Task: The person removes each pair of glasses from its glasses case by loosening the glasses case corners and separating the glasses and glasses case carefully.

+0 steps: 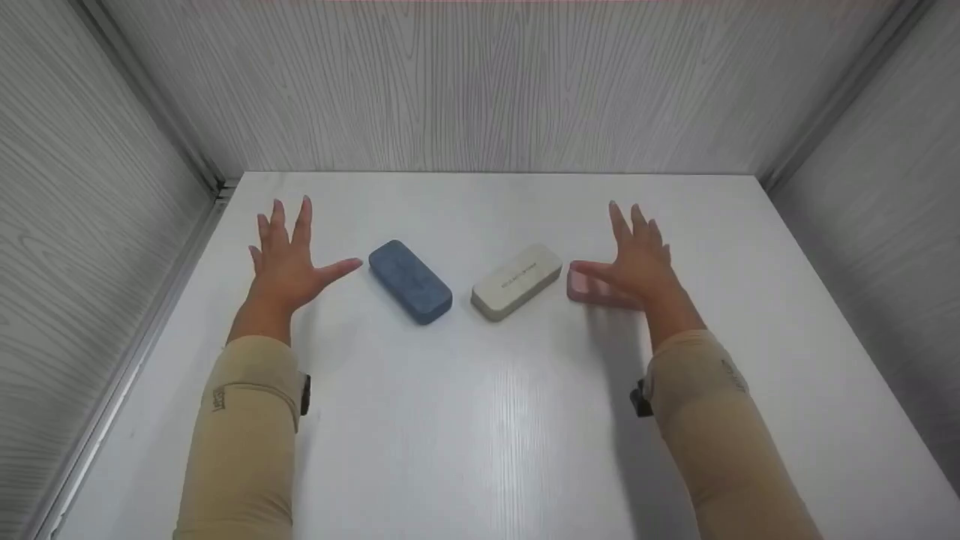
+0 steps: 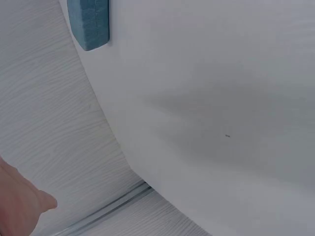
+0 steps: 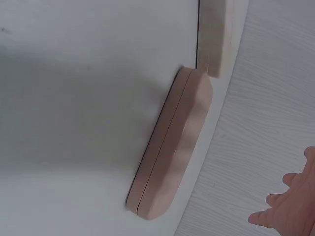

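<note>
Fingers spread and thumb out, my left hand (image 1: 286,271) holds nothing; its thumb points at a blue glasses case (image 1: 410,282), which lies slanted on the white table. My right hand (image 1: 639,262) is spread the same way, also holding nothing, and overlaps a pink glasses case (image 1: 583,291) in the head view, hiding part of it. Between the blue and pink cases lies a cream glasses case (image 1: 517,282) with small dark lettering on its lid. In the right wrist view the pink case (image 3: 170,147) shows a seam along its side and appears closed.
The white table (image 1: 465,420) is bounded by a grey wood-grain panel (image 1: 480,82) at the back and similar panels at left (image 1: 82,225) and right (image 1: 877,195). Both forearms wear beige sleeves, each with a small black device at the inner side.
</note>
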A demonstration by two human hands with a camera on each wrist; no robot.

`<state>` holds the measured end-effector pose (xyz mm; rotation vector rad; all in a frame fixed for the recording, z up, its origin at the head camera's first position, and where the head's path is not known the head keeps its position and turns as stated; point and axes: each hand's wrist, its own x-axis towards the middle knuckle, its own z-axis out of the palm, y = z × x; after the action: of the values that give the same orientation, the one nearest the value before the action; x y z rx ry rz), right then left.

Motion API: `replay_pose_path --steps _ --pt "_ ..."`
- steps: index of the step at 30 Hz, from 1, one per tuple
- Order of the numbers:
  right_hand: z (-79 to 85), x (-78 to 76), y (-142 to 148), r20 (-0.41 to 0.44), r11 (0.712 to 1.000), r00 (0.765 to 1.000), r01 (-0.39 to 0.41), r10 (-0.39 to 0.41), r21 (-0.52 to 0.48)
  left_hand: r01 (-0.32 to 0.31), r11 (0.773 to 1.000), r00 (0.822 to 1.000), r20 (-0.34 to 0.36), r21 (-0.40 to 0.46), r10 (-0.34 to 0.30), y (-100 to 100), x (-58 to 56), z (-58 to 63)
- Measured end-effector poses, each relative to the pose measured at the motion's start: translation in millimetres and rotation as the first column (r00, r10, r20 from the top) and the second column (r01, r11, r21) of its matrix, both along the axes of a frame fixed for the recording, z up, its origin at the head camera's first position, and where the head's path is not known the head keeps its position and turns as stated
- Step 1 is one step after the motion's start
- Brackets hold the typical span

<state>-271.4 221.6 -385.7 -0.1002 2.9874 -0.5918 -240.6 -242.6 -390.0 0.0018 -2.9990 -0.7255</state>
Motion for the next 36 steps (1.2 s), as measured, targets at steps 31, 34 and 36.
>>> replay_pose_path --steps 31,34,36 --pt "-57.1 20.3 -160 0.025 0.856 1.000 -0.002 0.017 -0.516 -0.165 0.858 0.980 0.180 0.486 0.087 19 1.4 -39.5" --pt "-64.5 23.6 -172 0.042 0.842 0.998 -0.014 0.043 -0.539 -0.178 0.826 0.977 0.198 0.534 0.082 18 0.8 -42.0" --pt "-68.3 25.4 -180 0.049 0.842 0.997 -0.016 0.051 -0.539 -0.186 0.809 0.974 0.211 0.557 0.079 17 0.1 -42.9"
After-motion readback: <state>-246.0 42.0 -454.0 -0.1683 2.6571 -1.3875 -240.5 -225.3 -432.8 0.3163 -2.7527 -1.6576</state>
